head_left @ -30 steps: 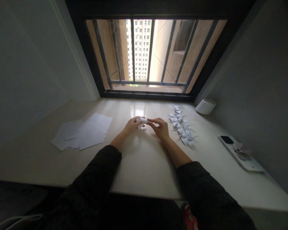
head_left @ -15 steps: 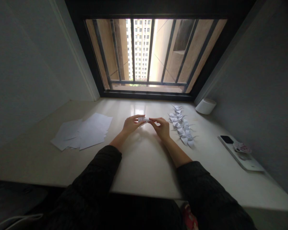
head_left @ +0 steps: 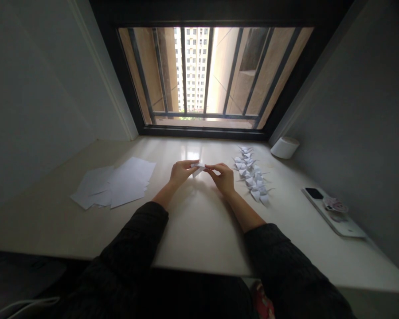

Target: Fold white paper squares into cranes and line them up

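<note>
A small folded piece of white paper (head_left: 198, 169) is held just above the white sill, in front of the window. My left hand (head_left: 181, 172) pinches its left side between thumb and fingers. From the right, my right hand (head_left: 222, 175) pinches the other end with thumb and forefinger. A pointed flap of the paper hangs down between the hands; its finer folds are too small to make out. Right of my right hand stand several folded paper cranes (head_left: 251, 175), packed close in a column.
Loose white paper sheets (head_left: 129, 181) lie overlapping on the left of the sill (head_left: 199, 239). At the right are a phone (head_left: 332, 212) with a round grip on its back and a white cylindrical object (head_left: 285, 147) by the wall. A barred window (head_left: 206, 130) closes off the back.
The folded paper has turned a little, and its pointed flap now shows more plainly below the fingers. Both hands have shifted only slightly and keep their pinch.
</note>
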A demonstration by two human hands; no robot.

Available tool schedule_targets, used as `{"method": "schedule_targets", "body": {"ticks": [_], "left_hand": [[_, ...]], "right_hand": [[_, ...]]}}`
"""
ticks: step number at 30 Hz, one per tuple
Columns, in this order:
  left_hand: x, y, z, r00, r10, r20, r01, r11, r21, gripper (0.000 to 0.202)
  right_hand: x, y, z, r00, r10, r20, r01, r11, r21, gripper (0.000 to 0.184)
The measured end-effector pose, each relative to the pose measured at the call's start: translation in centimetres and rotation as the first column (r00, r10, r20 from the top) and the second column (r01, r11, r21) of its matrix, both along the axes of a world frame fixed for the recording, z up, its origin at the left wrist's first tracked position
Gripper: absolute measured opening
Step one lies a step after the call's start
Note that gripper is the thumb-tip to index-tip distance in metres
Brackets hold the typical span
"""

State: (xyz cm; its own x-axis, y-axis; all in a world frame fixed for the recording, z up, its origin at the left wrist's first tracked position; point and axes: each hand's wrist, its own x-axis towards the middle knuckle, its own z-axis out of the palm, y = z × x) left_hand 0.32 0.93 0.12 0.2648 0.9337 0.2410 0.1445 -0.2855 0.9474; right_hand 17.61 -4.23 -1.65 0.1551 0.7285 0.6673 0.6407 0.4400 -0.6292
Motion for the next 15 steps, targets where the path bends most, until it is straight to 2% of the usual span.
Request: {"method": "schedule_targets", "body": {"ticks": [3,9,15], "left_hand": [[0.31,0.15,-0.23,0.995,-0.033,0.091,0.038,0.998,-0.049,0.042],[0.52,-0.15,-0.25,0.991,0.015,0.134,0.008,0.986,-0.168,0.043],[0.5,-0.14,-0.34,0.99,0.016,0.143,0.008,0.987,-0.163,0.04]], "right_hand": [[-0.11,-0.05,0.11,1.0,0.006,0.019,-0.006,1.0,0.002,0.016],[-0.23,-0.17,0.41,0.999,0.002,0.041,-0.003,1.0,0.027,0.013],[-0.29,-0.16,0.35,0.999,0.019,0.04,-0.021,0.999,0.041,0.022]]}}
